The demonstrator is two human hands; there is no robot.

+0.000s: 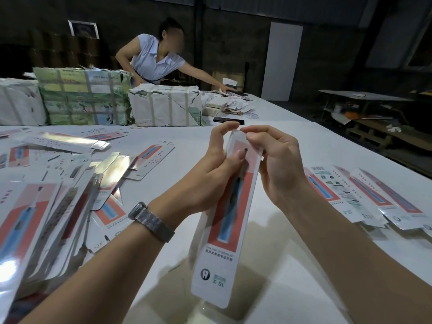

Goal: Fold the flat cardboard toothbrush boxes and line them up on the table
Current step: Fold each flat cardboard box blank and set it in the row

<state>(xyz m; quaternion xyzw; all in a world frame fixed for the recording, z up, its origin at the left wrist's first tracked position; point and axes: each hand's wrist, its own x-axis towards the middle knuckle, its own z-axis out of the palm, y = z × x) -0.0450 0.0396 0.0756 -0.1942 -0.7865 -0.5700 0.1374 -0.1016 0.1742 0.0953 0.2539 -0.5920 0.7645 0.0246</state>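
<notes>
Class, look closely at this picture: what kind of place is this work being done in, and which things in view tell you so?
Probably a warehouse or packing workshop. Strapped, paper-wrapped bundles stand on a long white table, a heap of flat printed cartons lies on it, and both hands fold one toothbrush box. Dark bare walls stand behind.

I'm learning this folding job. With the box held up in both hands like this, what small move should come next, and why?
Probably tuck the far-end flap closed. Both hands work at that end of the toothbrush box: the left hand grips its side, while the right hand pinches the top flap, which does not look tucked in yet. Once closed, the box could join the row of boxes on the right of the table.
</notes>
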